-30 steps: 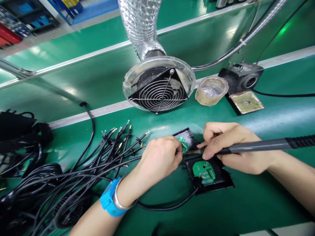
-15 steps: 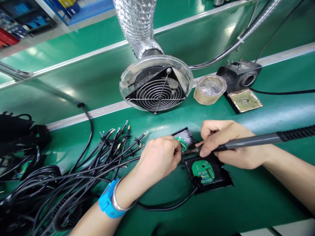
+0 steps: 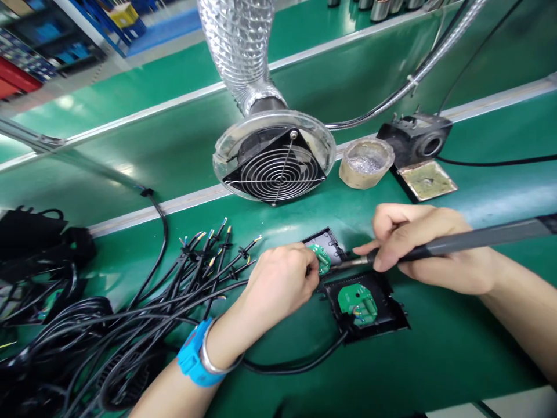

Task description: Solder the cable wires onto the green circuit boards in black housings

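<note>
My right hand (image 3: 435, 247) grips a soldering iron (image 3: 483, 235), its metal tip pointing left at the lower edge of a small green circuit board (image 3: 323, 260). That board sits in a black housing (image 3: 333, 245), partly hidden behind my left hand (image 3: 281, 273). My left fingers are pinched together beside the board; a black cable (image 3: 237, 285) runs into this hand, and its end is hidden. Nearer me lies a second black housing (image 3: 387, 299) with another green circuit board (image 3: 350, 297), a cable leading out of its left side.
Many black cables (image 3: 174, 299) with stripped ends lie on the left. A fume extractor fan (image 3: 281, 174) stands behind my hands. To its right are a round tub (image 3: 359, 177) of solder bits and an iron stand (image 3: 413, 142) with a sponge (image 3: 429, 180).
My right hand has drawn back to the right with the soldering iron, showing more of its metal tip. My left hand stays almost in place beside the board.
</note>
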The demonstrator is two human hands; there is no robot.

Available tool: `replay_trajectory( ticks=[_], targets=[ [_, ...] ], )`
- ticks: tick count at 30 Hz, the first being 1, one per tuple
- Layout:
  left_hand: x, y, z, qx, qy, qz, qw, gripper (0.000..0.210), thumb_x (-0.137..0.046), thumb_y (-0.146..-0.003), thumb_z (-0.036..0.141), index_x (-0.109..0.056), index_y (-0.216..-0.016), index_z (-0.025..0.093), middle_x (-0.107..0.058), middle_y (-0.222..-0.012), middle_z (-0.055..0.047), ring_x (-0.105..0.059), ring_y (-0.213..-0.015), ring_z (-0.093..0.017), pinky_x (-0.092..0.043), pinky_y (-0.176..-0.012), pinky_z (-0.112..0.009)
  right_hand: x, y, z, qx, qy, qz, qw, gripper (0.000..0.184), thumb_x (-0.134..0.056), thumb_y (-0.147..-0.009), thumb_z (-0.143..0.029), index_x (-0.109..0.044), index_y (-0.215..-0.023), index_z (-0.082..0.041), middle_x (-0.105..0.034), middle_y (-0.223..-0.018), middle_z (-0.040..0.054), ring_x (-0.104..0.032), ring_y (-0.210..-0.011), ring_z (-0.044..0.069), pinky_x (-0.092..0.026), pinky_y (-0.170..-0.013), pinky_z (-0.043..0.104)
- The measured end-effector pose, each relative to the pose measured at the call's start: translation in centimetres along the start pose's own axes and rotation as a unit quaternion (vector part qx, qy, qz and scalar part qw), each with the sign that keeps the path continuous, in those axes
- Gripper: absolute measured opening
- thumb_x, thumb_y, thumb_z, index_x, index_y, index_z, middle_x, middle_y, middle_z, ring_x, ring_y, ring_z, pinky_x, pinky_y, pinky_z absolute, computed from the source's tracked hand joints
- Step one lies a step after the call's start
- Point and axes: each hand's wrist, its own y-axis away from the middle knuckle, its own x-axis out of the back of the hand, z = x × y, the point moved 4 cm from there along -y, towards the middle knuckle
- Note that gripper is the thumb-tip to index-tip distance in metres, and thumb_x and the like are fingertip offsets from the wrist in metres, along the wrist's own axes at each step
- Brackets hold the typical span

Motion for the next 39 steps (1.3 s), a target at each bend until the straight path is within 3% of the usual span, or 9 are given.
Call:
replay_trajectory(
  ticks=[3, 11, 16, 20, 24, 28, 31, 34, 39],
  targets=[
    [0.0, 0.1, 0.0, 0.002, -0.004, 0.001, 1.000, 0.013, -0.054, -0.077, 0.017, -0.064, -0.070, 0.022, -0.064, -0.073, 0.004, -0.057, -0.063, -0.013, -0.034, -0.056, -0.025, 1.1, 1.1, -0.6, 0.015, 0.008, 0.051, 0.999, 0.035, -0.055, -0.075, -0.001, -0.071, -0.092, -0.028, -0.045, -0.080, -0.0002, -0.057, -0.070, 0.010, -0.058, -0.084, 0.035],
    [0.0, 0.0, 0.0, -0.014, -0.013, -0.001, 1.000, 0.014, -0.053, -0.077, 0.016, -0.064, -0.070, 0.020, -0.065, -0.074, 0.002, -0.059, -0.065, -0.014, -0.040, -0.059, -0.025, 0.5, 3.3, -0.1, 0.020, 0.085, 0.251, 0.964, 0.040, -0.052, -0.088, -0.017, -0.054, -0.127, -0.028, -0.060, -0.076, -0.0013, -0.061, -0.061, 0.011, -0.057, -0.062, 0.029],
    [0.5, 0.4, 0.7, -0.052, -0.055, 0.013, 0.997, 0.012, -0.052, -0.079, 0.018, -0.063, -0.075, 0.020, -0.065, -0.077, 0.000, -0.062, -0.071, -0.016, -0.044, -0.061, -0.026, -3.4, 2.5, 0.7, 0.047, 0.223, 0.134, 0.964, 0.031, -0.059, -0.083, -0.016, -0.052, -0.113, -0.022, -0.067, -0.103, 0.0034, -0.066, -0.093, 0.015, -0.055, -0.081, 0.023],
    [0.2, 0.9, 1.6, -0.082, -0.094, 0.015, 0.992, 0.013, -0.050, -0.082, 0.023, -0.062, -0.077, 0.018, -0.066, -0.082, -0.001, -0.064, -0.073, -0.017, -0.046, -0.058, -0.027, -5.4, 2.8, 2.3, 0.059, 0.282, 0.041, 0.957, 0.042, -0.056, -0.082, -0.020, -0.043, -0.122, -0.021, -0.049, -0.134, 0.0094, -0.051, -0.121, 0.020, -0.050, -0.095, 0.031],
    [0.4, 2.2, 2.8, -0.083, -0.112, 0.028, 0.990, 0.014, -0.051, -0.084, 0.026, -0.063, -0.083, 0.019, -0.066, -0.085, 0.000, -0.064, -0.076, -0.018, -0.048, -0.059, -0.028, -5.8, 3.2, 3.2, 0.089, 0.340, 0.069, 0.934, 0.035, -0.051, -0.086, -0.031, -0.047, -0.120, -0.022, -0.058, -0.120, 0.0085, -0.063, -0.099, 0.017, -0.056, -0.075, 0.022],
    [3.8, 5.6, 3.8, -0.046, -0.098, 0.089, 0.990, 0.029, -0.053, -0.086, 0.039, -0.062, -0.103, 0.018, -0.065, -0.100, -0.004, -0.062, -0.091, -0.020, -0.050, -0.080, -0.032, -5.9, 3.9, 2.8, 0.121, 0.374, 0.075, 0.916, 0.037, -0.046, -0.089, -0.040, -0.049, -0.121, -0.021, -0.063, -0.085, 0.0042, -0.065, -0.069, 0.012, -0.055, -0.060, 0.015],
    [8.2, 8.2, 0.6, 0.064, -0.062, 0.133, 0.987, 0.030, -0.050, -0.089, 0.040, -0.062, -0.109, 0.022, -0.065, -0.109, -0.002, -0.060, -0.101, -0.019, -0.047, -0.089, -0.030, -5.8, 4.7, 2.8, 0.121, 0.384, 0.082, 0.912, 0.040, -0.046, -0.090, -0.043, -0.049, -0.123, -0.021, -0.061, -0.078, 0.0019, -0.064, -0.060, 0.011, -0.053, -0.053, 0.014],
    [11.6, 9.4, -6.9, 0.302, -0.048, 0.131, 0.943, 0.024, -0.051, -0.088, 0.039, -0.066, -0.100, 0.025, -0.067, -0.107, -0.001, -0.059, -0.105, -0.022, -0.043, -0.094, -0.034, -5.7, 5.5, 3.4, 0.113, 0.380, 0.079, 0.915, 0.043, -0.051, -0.088, -0.045, -0.049, -0.123, -0.021, -0.062, -0.078, 0.0007, -0.065, -0.059, 0.010, -0.052, -0.050, 0.012],
    [11.8, 8.0, -16.6, 0.421, -0.012, 0.152, 0.894, 0.034, -0.058, -0.087, 0.036, -0.059, -0.110, 0.011, -0.059, -0.114, -0.012, -0.057, -0.106, -0.024, -0.045, -0.093, -0.046, -5.5, 6.4, 3.9, 0.097, 0.365, 0.086, 0.922, 0.037, -0.054, -0.085, -0.046, -0.054, -0.115, -0.023, -0.063, -0.082, 0.0010, -0.066, -0.064, 0.011, -0.054, -0.055, 0.015]
  ],
)
